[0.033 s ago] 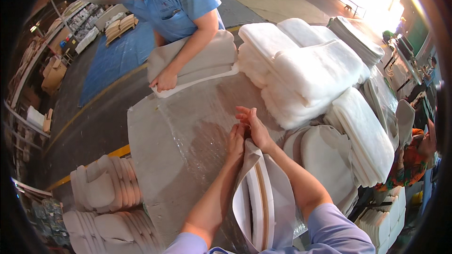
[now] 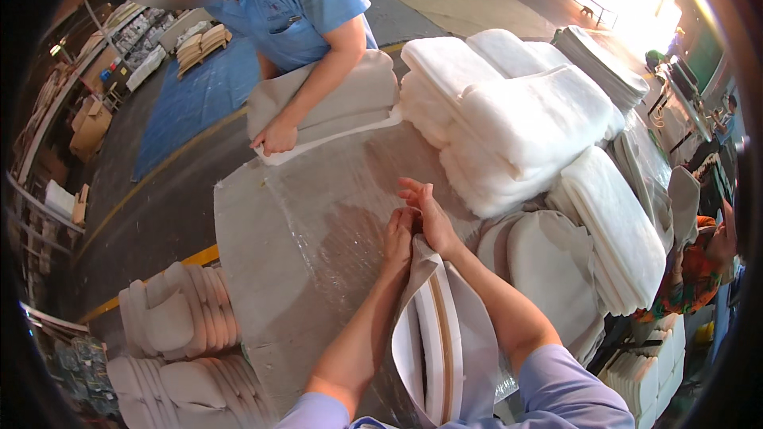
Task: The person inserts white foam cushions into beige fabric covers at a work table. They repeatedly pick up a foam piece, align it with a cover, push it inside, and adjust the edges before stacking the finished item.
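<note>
Basically nothing's changed vs the prev. frame: both hands sit at the same spot & the view's only shifted a hair, so the work looks to be at the same stage. L hand (image 2: pixel 397 234), mid-frame, has its fingers curled in by the tip of a grey cover (image 2: pixel 477 310); R hand (image 2: pixel 435 222) is right up against it, a couple of fingers stretched toward upper L, thumb up. Hands are together, overlapping at the fingers; can't tell if either one's pinching the fabric, b/c the fingertips are partly hidden. Cover's in the lower mid of the frame, b/w the forearms, long gap facing the wearer, w/ a white layer (image 2: pixel 431 334) & a tan strip (image 2: pixel 446 334) showing inside.

Table (image 2: pixel 262 270) is grey-topped, w/ clear film on part of it. Upper mid-R: big pile of white wadding (image 2: pixel 524 119); below it, grey rounded panels (image 2: pixel 552 258) near the R forearm & a folded white stack (image 2: pixel 612 230), so that side's crowded & probably limits R elbow room. Upper L: co-worker (image 2: pixel 306 0) leans in, hand (image 2: pixel 278 137) on a folded grey pad (image 2: pixel 358 95) w/ a white edge, prob. blocking the table's far end. Lower L: stacks of grey shaped pads (image 2: pixel 179 310) beside the table.
</note>
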Tool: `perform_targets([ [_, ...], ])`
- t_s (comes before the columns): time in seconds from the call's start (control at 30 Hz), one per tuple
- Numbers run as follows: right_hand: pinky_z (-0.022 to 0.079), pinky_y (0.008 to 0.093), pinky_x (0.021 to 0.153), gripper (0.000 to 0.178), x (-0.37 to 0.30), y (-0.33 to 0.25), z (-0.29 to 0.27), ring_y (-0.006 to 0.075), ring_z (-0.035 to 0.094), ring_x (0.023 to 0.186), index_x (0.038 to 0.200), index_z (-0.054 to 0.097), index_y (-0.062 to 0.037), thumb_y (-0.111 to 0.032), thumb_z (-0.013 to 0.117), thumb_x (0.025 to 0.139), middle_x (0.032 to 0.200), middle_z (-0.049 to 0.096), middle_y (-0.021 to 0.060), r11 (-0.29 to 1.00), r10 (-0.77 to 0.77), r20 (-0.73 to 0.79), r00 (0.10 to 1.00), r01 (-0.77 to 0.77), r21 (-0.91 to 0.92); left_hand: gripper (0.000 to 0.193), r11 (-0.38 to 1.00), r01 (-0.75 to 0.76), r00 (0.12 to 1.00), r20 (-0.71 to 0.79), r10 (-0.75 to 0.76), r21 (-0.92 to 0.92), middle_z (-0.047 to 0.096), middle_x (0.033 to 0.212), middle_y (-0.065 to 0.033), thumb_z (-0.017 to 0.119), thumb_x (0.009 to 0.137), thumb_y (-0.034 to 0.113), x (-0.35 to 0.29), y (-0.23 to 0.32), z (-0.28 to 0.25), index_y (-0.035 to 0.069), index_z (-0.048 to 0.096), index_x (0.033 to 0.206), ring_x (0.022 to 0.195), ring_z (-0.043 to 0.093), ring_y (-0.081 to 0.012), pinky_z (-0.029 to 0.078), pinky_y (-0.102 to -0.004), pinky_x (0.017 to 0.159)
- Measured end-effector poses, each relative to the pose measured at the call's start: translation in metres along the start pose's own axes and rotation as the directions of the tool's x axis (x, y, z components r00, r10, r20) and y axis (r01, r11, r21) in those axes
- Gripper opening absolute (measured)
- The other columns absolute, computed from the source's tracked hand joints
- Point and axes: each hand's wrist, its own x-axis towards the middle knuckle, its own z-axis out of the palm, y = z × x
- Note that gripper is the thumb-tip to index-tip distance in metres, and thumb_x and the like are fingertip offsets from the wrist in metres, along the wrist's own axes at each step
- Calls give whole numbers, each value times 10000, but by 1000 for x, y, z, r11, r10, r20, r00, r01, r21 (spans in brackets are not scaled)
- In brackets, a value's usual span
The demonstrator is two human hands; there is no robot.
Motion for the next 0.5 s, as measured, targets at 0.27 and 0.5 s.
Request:
perform_targets([
  [0.27,397,407,1121,881,-1,39,-9,224,484,1319,1659,396,-234,-834,243,1033,1505,466,98,988,-143,9,990,143,-59,253,995,-2,998,-61,8,103,622,951,-11,487,1149,294,-1,6,14,89,624,1094,842,595,-133,495,-309,749],
  [0.5,366,374,1149,883,2,62,-17,212,486,1315,1659,392,-145,-786,317,1056,1477,491,106,983,-181,-41,983,182,37,238,977,38,999,23,-44,211,626,1027,-28,473,1133,262,3,16,20,82,628,1116,961,585,-140,485,-325,836],
])
